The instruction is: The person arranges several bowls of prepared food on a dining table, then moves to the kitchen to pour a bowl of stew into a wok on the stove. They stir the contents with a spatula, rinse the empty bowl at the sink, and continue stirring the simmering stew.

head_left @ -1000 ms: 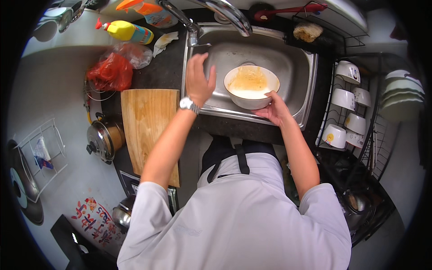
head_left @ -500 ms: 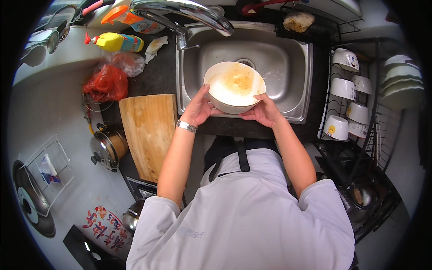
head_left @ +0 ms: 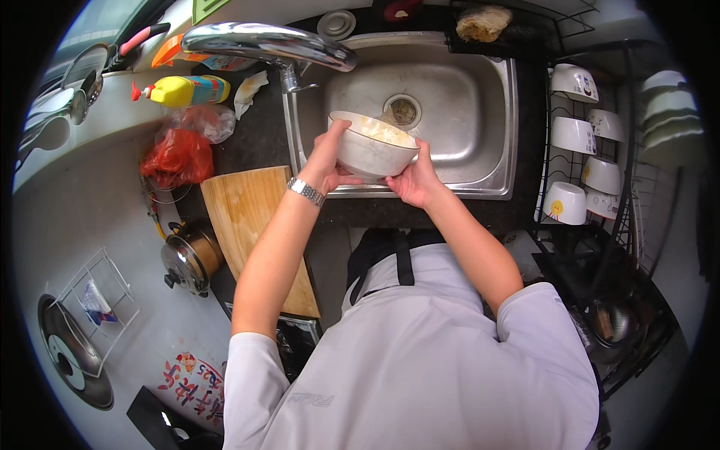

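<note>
A large white bowl (head_left: 377, 155) with a dark rim is held over the near left part of the steel sink (head_left: 450, 97). It tilts away from me, so I see mostly its outer side and a strip of the stained inside. My left hand (head_left: 328, 159) grips its left side, thumb up by the rim; a metal watch is on that wrist. My right hand (head_left: 417, 177) supports the right side, thumb at the rim and fingers beneath. Beyond the bowl's far edge, the round drain (head_left: 403, 110) shows in the sink floor. Above the sink's left side reaches the chrome faucet (head_left: 270, 46).
Left of the sink lie a wooden cutting board (head_left: 251, 217), a red plastic bag (head_left: 178, 156), a yellow bottle (head_left: 187, 90) and a lidded pot (head_left: 187, 259). On the right, a black wire rack (head_left: 556, 161) carries several white bowls. A loofah-like scrubber (head_left: 484, 24) rests behind the sink.
The bowl has tipped away from me toward the drain and moved slightly left, with both hands still holding it. Its inside shows less now. The whole view has shifted a little.
</note>
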